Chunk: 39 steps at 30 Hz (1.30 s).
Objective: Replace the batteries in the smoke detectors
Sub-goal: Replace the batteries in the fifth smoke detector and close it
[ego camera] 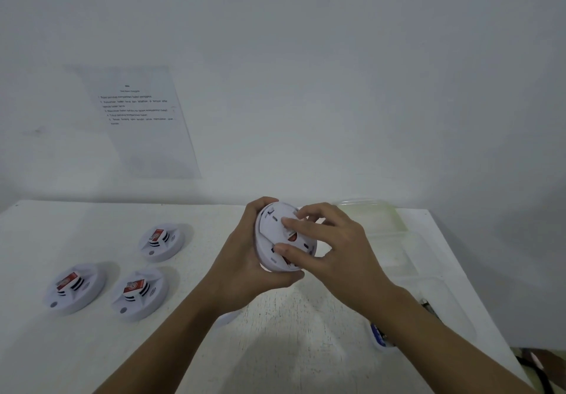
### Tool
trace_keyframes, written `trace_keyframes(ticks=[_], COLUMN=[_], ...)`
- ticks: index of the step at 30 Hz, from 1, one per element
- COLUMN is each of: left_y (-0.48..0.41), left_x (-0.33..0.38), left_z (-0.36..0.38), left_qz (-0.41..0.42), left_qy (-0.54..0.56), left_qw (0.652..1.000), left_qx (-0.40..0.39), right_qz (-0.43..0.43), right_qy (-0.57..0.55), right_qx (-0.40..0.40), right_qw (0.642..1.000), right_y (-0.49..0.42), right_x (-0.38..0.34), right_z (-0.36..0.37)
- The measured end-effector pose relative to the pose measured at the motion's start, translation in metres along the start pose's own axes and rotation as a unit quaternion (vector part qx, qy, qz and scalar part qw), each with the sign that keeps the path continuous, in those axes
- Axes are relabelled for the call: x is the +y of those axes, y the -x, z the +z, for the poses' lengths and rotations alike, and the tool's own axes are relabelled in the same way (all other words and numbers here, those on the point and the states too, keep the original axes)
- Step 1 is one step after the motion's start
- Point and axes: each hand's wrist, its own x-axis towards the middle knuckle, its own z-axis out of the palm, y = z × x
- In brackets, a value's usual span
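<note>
I hold a round white smoke detector (pixel 275 242) above the middle of the white table (pixel 275 347), its back side turned toward me. My left hand (pixel 245 265) cups it from the left and below. My right hand (pixel 330 246) lies on its back plate, thumb and fingers pressing on it, with a bit of red showing between the fingers. Three more white smoke detectors lie at the left, each with a red battery on top: one at the back (pixel 161 242), one at the far left (pixel 75 288), one nearer the middle (pixel 139 294).
Clear plastic containers (pixel 407 258) stand along the table's right side, one holding batteries (pixel 378 334) partly hidden by my right forearm. A printed instruction sheet (pixel 141 118) hangs on the wall behind. The table's right edge drops off to the floor.
</note>
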Motion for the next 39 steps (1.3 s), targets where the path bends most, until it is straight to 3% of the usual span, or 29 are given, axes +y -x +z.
trace_keyframes(ticks=[5,11,14,21,25,29,39], left_y=[0.000,0.002,0.003,-0.004,-0.003,-0.005,-0.005], left_x=[0.006,-0.010,-0.004,0.007,-0.007,0.005,-0.004], left_z=[0.000,0.003,0.002,-0.005,-0.001,0.003,0.005], left_qz=[0.017,-0.008,0.013,0.037,0.015,0.040,-0.004], left_qy=[-0.046,-0.018,0.014,-0.025,-0.018,-0.005,0.009], left_qw=[0.999,1.000,1.000,0.999,1.000,0.999,1.000], left_qx=[0.020,0.014,0.020,0.008,-0.016,0.016,0.023], right_qz=[0.039,0.076,0.074,0.049,0.069,0.105,0.157], right_qy=[-0.015,-0.004,-0.016,-0.044,-0.044,-0.037,-0.009], right_qx=[-0.039,-0.045,-0.032,-0.050,-0.002,0.049,-0.021], right_qw=[0.998,0.996,0.997,0.997,0.997,0.993,0.987], right_y=[-0.002,-0.005,-0.004,-0.006,-0.005,-0.004,-0.013], right_x=[-0.004,-0.012,-0.014,-0.012,-0.016,-0.020,-0.022], right_z=[0.000,0.000,0.001,-0.007,-0.003,0.000,-0.008])
